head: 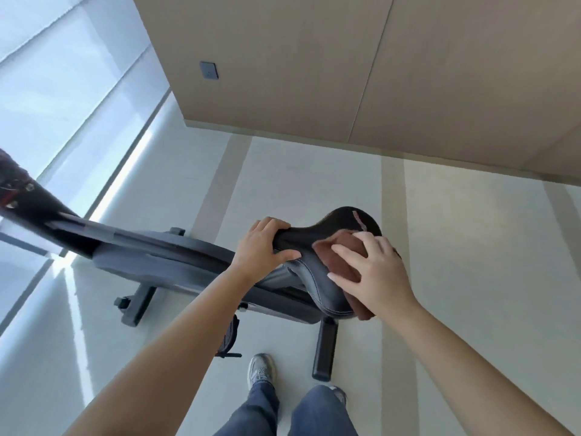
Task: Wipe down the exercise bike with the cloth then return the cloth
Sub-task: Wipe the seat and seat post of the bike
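The left hand (262, 243) grips the narrow front of the bike's seat (317, 275). The right hand (374, 272) presses a brown cloth (352, 256) on the seat with flat, spread fingers.

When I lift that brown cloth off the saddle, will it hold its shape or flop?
Probably floppy: the brown cloth drapes over the saddle edge and follows its curve. It looks thick and soft, so likely light and easy to bunch. Under the flat right hand it may slide on the smooth saddle, which the left hand steadies.
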A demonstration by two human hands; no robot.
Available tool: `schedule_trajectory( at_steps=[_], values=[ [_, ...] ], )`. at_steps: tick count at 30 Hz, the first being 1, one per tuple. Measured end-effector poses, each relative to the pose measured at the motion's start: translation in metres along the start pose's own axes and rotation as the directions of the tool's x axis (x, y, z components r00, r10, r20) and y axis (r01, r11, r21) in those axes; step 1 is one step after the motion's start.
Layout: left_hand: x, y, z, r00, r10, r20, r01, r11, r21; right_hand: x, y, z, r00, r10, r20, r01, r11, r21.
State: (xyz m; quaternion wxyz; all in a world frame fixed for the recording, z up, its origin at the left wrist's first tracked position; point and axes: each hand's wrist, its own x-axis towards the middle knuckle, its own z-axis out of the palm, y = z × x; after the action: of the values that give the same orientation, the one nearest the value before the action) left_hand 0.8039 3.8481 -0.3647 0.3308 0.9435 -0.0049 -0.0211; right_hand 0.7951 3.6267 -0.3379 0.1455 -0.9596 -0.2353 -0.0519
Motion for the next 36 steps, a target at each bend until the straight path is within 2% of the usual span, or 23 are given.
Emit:
schedule_trajectory(
  at_steps=[5, 8, 11, 17, 21, 27, 33, 36],
  values=[
    [-0.001, 0.007, -0.006, 0.998, -0.041, 0.050, 0.040, 0.999, 0.017, 0.019, -0.008, -0.001, 0.994, -0.091, 0.065, 0.094, 0.995, -0.034],
    [-0.001, 0.007, -0.005, 0.998, -0.051, 0.034, 0.051, 0.999, -0.002, 0.037, -0.018, 0.003, 0.980, -0.152, 0.132, 0.162, 0.984, -0.070],
    [-0.003, 0.004, -0.001, 0.998, -0.060, -0.002, 0.059, 0.998, -0.031, 0.025, -0.010, 0.003, 0.976, -0.172, 0.137, 0.187, 0.976, -0.109],
    [-0.014, -0.001, 0.005, 0.995, -0.092, -0.042, 0.082, 0.978, -0.191, 0.010, -0.001, -0.012, 0.955, -0.197, 0.222, 0.234, 0.959, -0.158],
    [-0.051, -0.017, 0.001, 0.961, -0.219, -0.172, 0.155, 0.934, -0.322, 0.019, -0.006, -0.017, 0.939, -0.299, 0.172, 0.317, 0.944, -0.090],
    [-0.089, -0.043, -0.016, 0.944, -0.237, -0.231, 0.159, 0.937, -0.313, 0.065, -0.067, 0.018, 0.848, -0.479, 0.229, 0.521, 0.831, -0.193],
    [-0.101, -0.057, -0.021, 0.953, -0.224, -0.203, 0.163, 0.946, -0.281, 0.072, -0.056, 0.015, 0.729, -0.585, 0.355, 0.638, 0.769, -0.043],
    [-0.104, -0.058, -0.018, 0.962, -0.207, -0.179, 0.152, 0.947, -0.282, 0.063, -0.044, 0.009, 0.707, -0.603, 0.370, 0.647, 0.763, 0.006]
  ],
)
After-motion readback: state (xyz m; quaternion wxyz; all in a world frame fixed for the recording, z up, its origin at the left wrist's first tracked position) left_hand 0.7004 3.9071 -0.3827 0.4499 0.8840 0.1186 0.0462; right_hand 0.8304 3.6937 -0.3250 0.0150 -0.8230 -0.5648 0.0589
